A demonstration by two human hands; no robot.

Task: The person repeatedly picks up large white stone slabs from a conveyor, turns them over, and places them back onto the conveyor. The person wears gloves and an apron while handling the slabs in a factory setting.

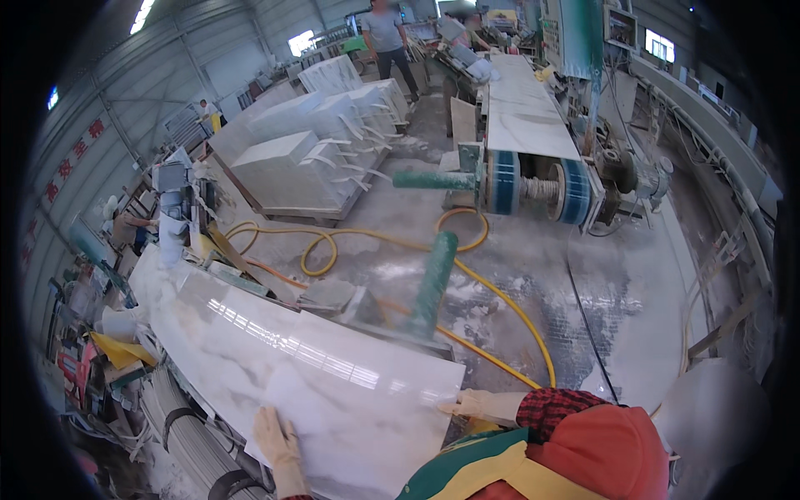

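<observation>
A polished white stone slab (333,392) with faint grey veining lies in front of me, shining with reflected roof lights. My left hand (279,446), in a cream glove, rests on the slab by its near long edge, fingers stretched out. At the slab's right end, my right hand (468,404), gloved alike, grips the short edge; its fingertips are on the top and the thumb is hard to make out. The right arm has a red-and-black checked sleeve (554,408). Beyond the slab's far edge, a green roller (433,279) sticks up at a slant.
A yellow hose (508,312) loops over the wet floor. Stacked stone blocks (287,171) stand farther off. A belt conveyor with blue-rimmed rollers (504,183) carries another white slab (525,108). Grey rods (196,446) lie bundled at left. A person (386,37) stands at the back.
</observation>
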